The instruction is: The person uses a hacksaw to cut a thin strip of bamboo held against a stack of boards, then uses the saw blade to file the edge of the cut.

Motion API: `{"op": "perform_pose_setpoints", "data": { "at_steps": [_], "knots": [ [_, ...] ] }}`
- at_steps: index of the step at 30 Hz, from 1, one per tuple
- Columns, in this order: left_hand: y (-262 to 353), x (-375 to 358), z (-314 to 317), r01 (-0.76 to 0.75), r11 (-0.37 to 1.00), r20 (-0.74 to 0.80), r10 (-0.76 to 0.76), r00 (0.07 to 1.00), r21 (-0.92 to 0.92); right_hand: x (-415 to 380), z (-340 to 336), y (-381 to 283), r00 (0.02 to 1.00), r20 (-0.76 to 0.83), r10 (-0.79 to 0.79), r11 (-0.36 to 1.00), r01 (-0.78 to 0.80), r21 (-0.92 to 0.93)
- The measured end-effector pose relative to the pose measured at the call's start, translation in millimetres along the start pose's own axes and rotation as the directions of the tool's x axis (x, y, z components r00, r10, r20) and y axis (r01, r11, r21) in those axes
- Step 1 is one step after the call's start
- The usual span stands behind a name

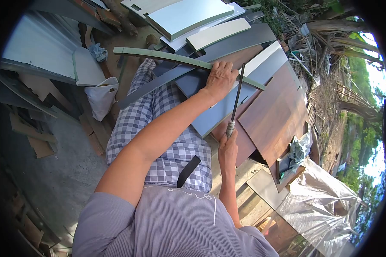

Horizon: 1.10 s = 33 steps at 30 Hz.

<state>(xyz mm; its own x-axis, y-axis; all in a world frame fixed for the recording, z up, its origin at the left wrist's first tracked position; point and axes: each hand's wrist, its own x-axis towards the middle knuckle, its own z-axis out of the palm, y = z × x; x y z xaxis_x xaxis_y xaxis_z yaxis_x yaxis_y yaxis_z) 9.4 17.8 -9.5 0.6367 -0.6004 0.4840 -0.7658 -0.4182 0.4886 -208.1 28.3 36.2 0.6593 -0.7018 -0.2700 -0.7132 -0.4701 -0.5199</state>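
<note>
My left hand (220, 83) is closed over a long green bamboo strip (167, 55), its fingers curled on top of it. The strip runs across my lap and over the stacked boards, with its right end reaching past my hand. In my right hand (228, 150) is the pale wrapped handle of a long knife (238, 96). Its narrow dark blade points away from me, upright in the view, and crosses the strip just right of my left fingers. Beneath both lie blue-grey boards (227, 109) and a brown wood-grain panel (274, 120).
White-topped boards (188, 19) are piled at the far side. To the left, a white bag (102, 98) hangs beside leaning panels. A crumpled cloth (299, 150) lies on the right, near silver plastic sheeting (321, 201). Dry branches and greenery border the right.
</note>
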Motion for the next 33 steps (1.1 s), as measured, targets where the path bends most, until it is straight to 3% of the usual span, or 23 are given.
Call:
{"op": "perform_pose_setpoints", "data": {
  "at_steps": [2,4,10,17,22,24,33],
  "knots": [
    [1,0,-1,-0.003,1.000,0.018,0.003,1.000,0.021,18,-2,-3,1.000,0.010,0.010,1.000,-0.010,-0.003],
    [1,-1,-1,-0.004,1.000,0.008,0.004,1.000,0.012,41,-3,-7,0.991,-0.075,-0.114,0.993,0.113,-0.015],
    [0,-2,-3,-0.011,1.000,-0.023,0.011,1.000,0.002,81,-5,-30,0.998,-0.019,-0.057,0.998,0.058,0.029],
    [1,-1,0,-0.002,1.000,-0.024,0.003,1.000,0.008,25,1,-8,0.990,-0.094,-0.106,0.994,0.103,-0.031],
    [1,0,-2,-0.006,1.000,-0.015,0.006,1.000,-0.002,-12,-6,-3,0.997,0.054,0.050,0.999,-0.048,-0.024],
    [1,-1,-1,-0.008,1.000,-0.022,0.007,1.000,-0.013,-9,-4,1,0.999,0.038,0.028,0.999,-0.027,-0.025],
    [0,-1,-2,-0.006,1.000,-0.043,0.005,0.999,-0.003,74,-5,-32,0.995,-0.051,-0.082,0.996,0.081,-0.034]
  ]
}}
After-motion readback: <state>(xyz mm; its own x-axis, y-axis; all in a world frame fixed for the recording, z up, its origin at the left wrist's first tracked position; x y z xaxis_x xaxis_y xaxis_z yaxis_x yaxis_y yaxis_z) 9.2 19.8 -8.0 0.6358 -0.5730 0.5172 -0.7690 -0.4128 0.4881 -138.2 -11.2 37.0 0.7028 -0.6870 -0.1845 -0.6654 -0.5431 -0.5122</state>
